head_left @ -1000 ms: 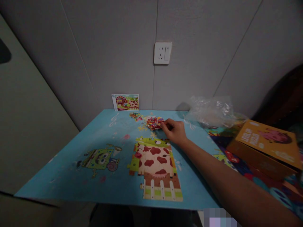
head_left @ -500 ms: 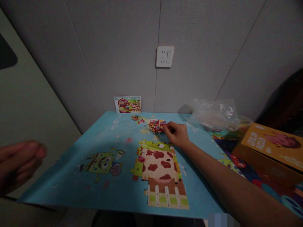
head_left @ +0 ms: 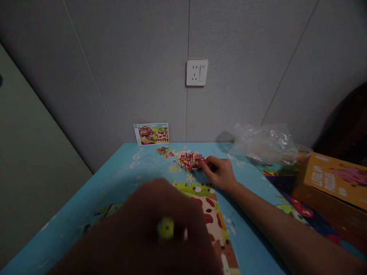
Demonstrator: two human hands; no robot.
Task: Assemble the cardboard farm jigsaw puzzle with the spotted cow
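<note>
**Head camera: one hand at the loose pile, one up close to the lens**

I have a single view from the head camera, and it is dim. The left hand (head_left: 143,236) fills the near foreground, dark and badly blurred. A small yellow-green piece (head_left: 165,228) shows against it, pinched at the fingertips as far as I can make out, with a pale sliver just to its right.

The right hand (head_left: 222,172) reaches to the far middle of the blue table (head_left: 129,172). Its thumb and forefinger are drawn close together at the right edge of the pile of loose pieces (head_left: 190,160), touching it. I cannot tell whether a piece sits between them.

Nearer than the pile lies the part-built puzzle (head_left: 213,214), with brown patches on cream and a green strip along its far edge. The left hand covers its left half. A cartoon figure printed on the table top (head_left: 110,210) peeks out at near left.

At the far edge a small picture card (head_left: 151,133) leans on the grey wall, showing a red barn and a spotted cow (its print is too small for me to read). Above it is a white wall socket with a switch (head_left: 197,72).

To the far right a crumpled clear plastic bag (head_left: 265,144) rests on the table. Right of that is an orange box (head_left: 335,179), whose pale lettering on the lid is too blurred to read. It sits on a colourful printed sheet (head_left: 298,212).
</note>
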